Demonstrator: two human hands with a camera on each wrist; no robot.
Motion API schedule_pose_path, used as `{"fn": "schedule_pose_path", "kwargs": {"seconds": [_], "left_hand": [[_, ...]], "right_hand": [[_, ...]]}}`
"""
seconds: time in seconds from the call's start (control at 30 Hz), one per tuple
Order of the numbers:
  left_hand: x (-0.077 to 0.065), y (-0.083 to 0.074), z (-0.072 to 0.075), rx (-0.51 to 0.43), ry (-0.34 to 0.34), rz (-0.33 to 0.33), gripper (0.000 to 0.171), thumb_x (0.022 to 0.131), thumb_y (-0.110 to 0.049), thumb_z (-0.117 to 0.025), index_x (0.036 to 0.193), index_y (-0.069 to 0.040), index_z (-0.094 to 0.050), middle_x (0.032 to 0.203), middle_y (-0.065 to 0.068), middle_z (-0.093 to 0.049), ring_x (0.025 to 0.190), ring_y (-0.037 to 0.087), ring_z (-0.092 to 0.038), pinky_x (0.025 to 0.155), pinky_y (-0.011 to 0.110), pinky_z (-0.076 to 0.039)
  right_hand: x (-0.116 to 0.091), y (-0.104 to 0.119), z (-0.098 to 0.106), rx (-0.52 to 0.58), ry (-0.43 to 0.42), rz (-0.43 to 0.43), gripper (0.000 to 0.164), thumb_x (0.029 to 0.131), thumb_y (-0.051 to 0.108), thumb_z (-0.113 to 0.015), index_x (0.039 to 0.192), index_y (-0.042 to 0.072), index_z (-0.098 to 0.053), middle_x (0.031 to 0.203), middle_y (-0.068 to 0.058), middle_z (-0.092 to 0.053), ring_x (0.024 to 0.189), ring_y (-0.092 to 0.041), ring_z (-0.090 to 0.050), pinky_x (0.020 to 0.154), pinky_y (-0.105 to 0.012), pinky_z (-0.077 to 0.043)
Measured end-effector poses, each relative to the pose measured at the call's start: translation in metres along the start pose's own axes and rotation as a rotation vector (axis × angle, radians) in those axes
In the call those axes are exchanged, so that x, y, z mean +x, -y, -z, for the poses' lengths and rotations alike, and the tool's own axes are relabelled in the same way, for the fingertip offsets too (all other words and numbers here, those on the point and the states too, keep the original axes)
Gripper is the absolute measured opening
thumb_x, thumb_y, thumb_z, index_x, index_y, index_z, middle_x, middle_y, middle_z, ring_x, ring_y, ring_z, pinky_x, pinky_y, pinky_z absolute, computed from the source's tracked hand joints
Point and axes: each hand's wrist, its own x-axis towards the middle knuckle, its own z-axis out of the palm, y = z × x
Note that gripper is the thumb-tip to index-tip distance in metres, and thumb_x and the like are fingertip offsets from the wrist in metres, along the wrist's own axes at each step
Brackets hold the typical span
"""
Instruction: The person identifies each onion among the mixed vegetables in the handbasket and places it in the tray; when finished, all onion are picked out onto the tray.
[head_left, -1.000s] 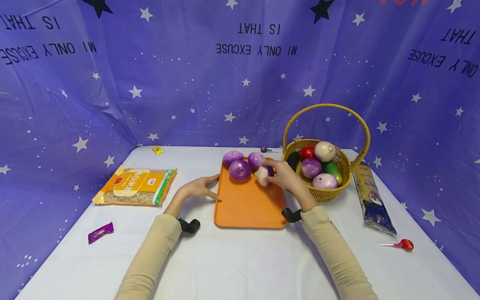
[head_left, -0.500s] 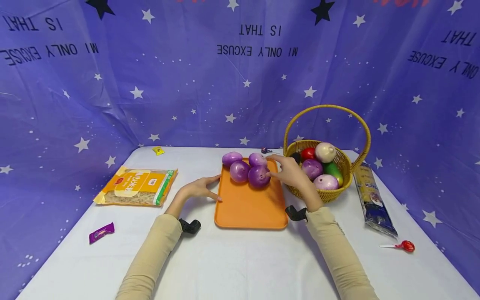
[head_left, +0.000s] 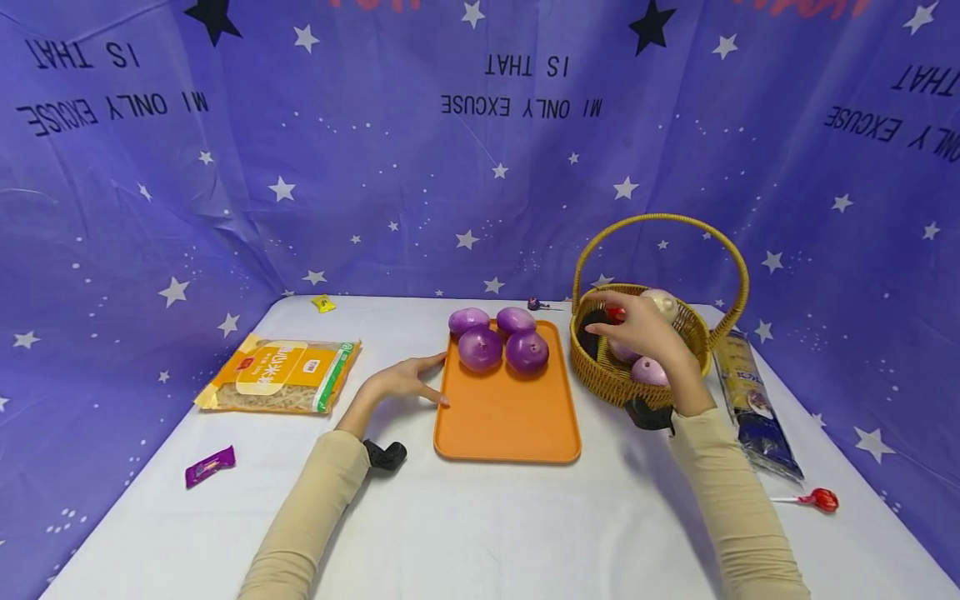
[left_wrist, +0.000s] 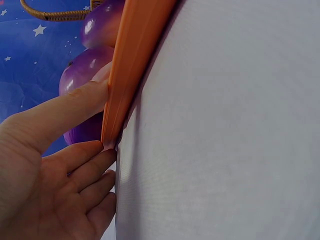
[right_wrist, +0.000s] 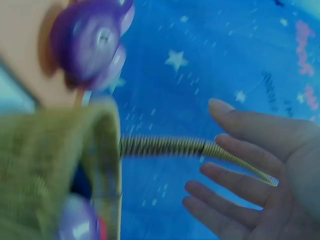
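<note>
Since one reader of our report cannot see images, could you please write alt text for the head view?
A person's right hand is over a wicker basket of colourful produce, while the left hand touches the left edge of an orange tray bearing four round purple vegetables. Food packets and sweets lie around them on a white table.

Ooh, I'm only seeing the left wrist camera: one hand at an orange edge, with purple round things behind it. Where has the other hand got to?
Observer: The right hand is above the wicker basket, its fingers holding nothing.
Visitor: Fun! How many purple round things are on this orange tray?
Observer: Four, bunched at its far end.
Visitor: And what's on the table over at the far right?
Observer: A red lollipop lies there, near the right sleeve.
</note>
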Motion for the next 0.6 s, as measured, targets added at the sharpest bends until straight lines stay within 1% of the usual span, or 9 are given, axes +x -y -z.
{"fn": "schedule_pose_path", "kwargs": {"seconds": [0.1, 0.13, 0.2, 0.27, 0.4, 0.5, 0.6], "left_hand": [[-0.001, 0.000, 0.000, -0.002, -0.003, 0.000, 0.097, 0.077, -0.037, -0.081, 0.154, -0.014, -0.026, 0.155, 0.016, -0.028, 0.142, 0.037, -0.021, 0.115, 0.054, -0.017], [-0.001, 0.000, 0.000, -0.002, -0.003, 0.000, 0.097, 0.077, -0.037, -0.081, 0.154, -0.014, -0.026, 0.155, 0.016, -0.028, 0.142, 0.037, -0.021, 0.115, 0.054, -0.017], [0.000, 0.001, 0.000, -0.003, -0.002, 0.000, 0.097, 0.077, -0.037, -0.081, 0.154, -0.014, -0.026, 0.155, 0.016, -0.028, 0.142, 0.037, -0.021, 0.115, 0.054, -0.016], [0.000, 0.001, 0.000, 0.001, 0.000, 0.001, 0.098, 0.076, -0.038, -0.081, 0.154, -0.014, -0.026, 0.155, 0.016, -0.027, 0.142, 0.037, -0.021, 0.115, 0.053, -0.016], [0.000, 0.001, 0.000, 0.008, -0.003, -0.003, 0.098, 0.076, -0.038, -0.081, 0.154, -0.014, -0.026, 0.155, 0.016, -0.027, 0.142, 0.037, -0.021, 0.115, 0.054, -0.016], [0.000, 0.000, 0.000, 0.007, -0.006, -0.006, 0.098, 0.076, -0.038, -0.081, 0.153, -0.014, -0.026, 0.155, 0.016, -0.028, 0.142, 0.037, -0.022, 0.116, 0.053, -0.016], [0.000, 0.000, 0.000, 0.007, -0.005, -0.004, 0.098, 0.076, -0.038, -0.081, 0.153, -0.014, -0.026, 0.155, 0.016, -0.027, 0.142, 0.037, -0.021, 0.116, 0.053, -0.016]], "right_hand": [[0.002, -0.018, 0.014, -0.003, 0.010, -0.014, 0.048, 0.085, 0.022, -0.075, 0.129, 0.006, -0.061, 0.125, -0.018, -0.062, 0.105, -0.038, -0.060, 0.092, -0.052, -0.048], [0.002, -0.024, 0.018, -0.012, 0.015, -0.024, 0.047, 0.086, 0.023, -0.075, 0.128, 0.006, -0.062, 0.123, -0.018, -0.062, 0.110, -0.039, -0.058, 0.092, -0.054, -0.048], [0.004, -0.035, 0.026, -0.027, 0.035, -0.067, 0.047, 0.086, 0.025, -0.074, 0.127, 0.005, -0.062, 0.122, -0.020, -0.063, 0.111, -0.043, -0.058, 0.091, -0.056, -0.048], [0.005, -0.044, 0.033, -0.049, 0.069, -0.114, 0.049, 0.087, 0.026, -0.073, 0.128, 0.003, -0.061, 0.121, -0.024, -0.062, 0.113, -0.045, -0.055, 0.092, -0.058, -0.046], [0.011, -0.060, 0.045, -0.116, 0.137, -0.169, 0.051, 0.087, 0.027, -0.072, 0.127, -0.001, -0.059, 0.123, -0.030, -0.058, 0.114, -0.048, -0.051, 0.092, -0.061, -0.043], [0.015, -0.070, 0.051, -0.143, 0.197, -0.189, 0.048, 0.088, 0.023, -0.070, 0.127, -0.002, -0.057, 0.124, -0.034, -0.054, 0.114, -0.050, -0.047, 0.093, -0.064, -0.040], [0.019, -0.078, 0.056, -0.149, 0.251, -0.244, 0.049, 0.088, 0.019, -0.068, 0.130, -0.003, -0.055, 0.128, -0.035, -0.050, 0.118, -0.052, -0.042, 0.097, -0.067, -0.036]]}}
